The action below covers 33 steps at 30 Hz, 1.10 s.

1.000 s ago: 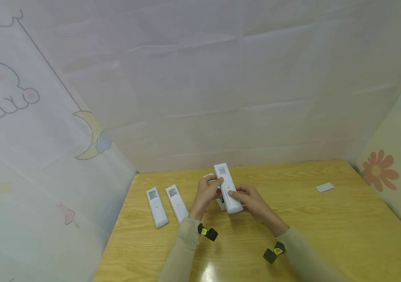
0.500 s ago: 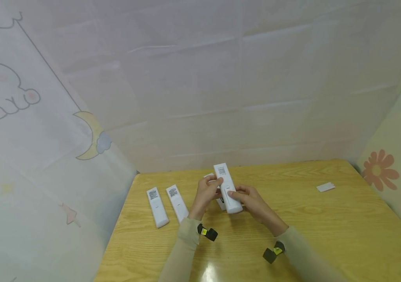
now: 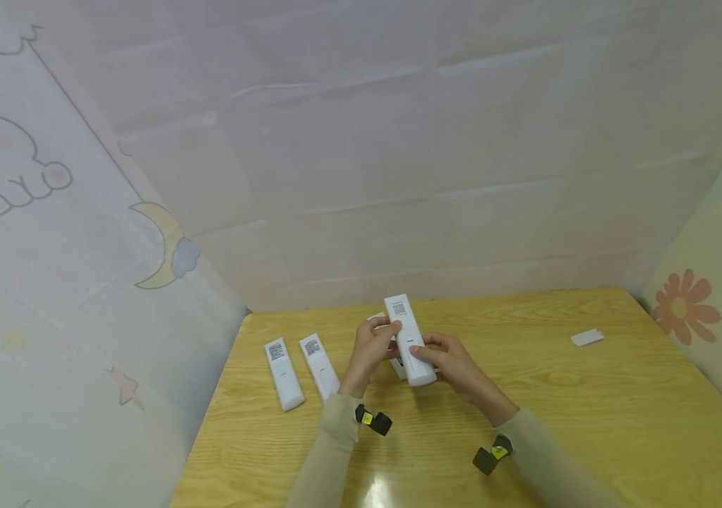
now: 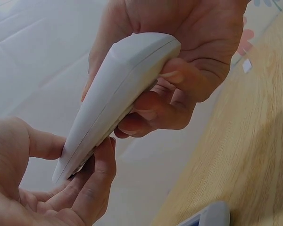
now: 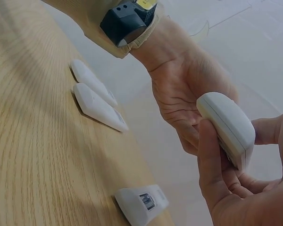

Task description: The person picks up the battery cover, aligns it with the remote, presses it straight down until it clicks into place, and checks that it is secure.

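The left hand (image 3: 370, 351) and right hand (image 3: 456, 363) each curl their grip round a long white plastic remote (image 3: 408, 339) above the yellow-brown wooden worktop (image 3: 640, 409); its cover looks fitted, perhaps not fully. Two matching covered remotes (image 3: 284, 374) at nine o'clock seem done; an uncovered white remote (image 5: 133, 208) beneath and a flat white plastic cover (image 3: 586, 337) at three o'clock seem left: four remotes, one loose cover.

Head view high, facing forward-down; both wrist views close, tilted, sharing hands (image 3: 368, 353), held remote (image 4: 106, 101).
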Tool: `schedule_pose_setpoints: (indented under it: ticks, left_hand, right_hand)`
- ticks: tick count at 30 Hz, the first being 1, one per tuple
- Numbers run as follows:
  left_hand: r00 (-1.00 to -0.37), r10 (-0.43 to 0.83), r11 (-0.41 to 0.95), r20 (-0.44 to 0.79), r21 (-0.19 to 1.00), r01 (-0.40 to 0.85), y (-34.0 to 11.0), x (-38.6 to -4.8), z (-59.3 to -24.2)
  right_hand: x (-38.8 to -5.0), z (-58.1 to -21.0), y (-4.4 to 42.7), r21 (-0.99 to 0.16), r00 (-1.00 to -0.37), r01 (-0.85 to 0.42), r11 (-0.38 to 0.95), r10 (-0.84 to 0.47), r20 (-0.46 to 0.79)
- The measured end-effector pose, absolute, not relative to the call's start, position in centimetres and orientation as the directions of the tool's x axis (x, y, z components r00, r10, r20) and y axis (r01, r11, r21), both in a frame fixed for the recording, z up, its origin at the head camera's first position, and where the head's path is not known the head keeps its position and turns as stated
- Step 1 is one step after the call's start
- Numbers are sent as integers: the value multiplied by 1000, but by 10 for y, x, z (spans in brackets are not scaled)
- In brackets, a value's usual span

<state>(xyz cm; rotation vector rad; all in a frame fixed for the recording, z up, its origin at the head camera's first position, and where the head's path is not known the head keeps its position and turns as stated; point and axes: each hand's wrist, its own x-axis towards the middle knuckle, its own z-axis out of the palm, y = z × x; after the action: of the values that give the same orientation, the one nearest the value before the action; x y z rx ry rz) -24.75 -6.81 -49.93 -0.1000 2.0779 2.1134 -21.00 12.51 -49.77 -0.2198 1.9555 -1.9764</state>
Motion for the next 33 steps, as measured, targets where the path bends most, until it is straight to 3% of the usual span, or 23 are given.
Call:
schedule_pose_setpoints:
  ticks: [33]
  left_hand:
    - [-988, 41, -57, -146, 987, -148, -95, -252, -504]
  right_hand:
    - [-205, -502, 118, -994, -914, 100, 40, -392, -108]
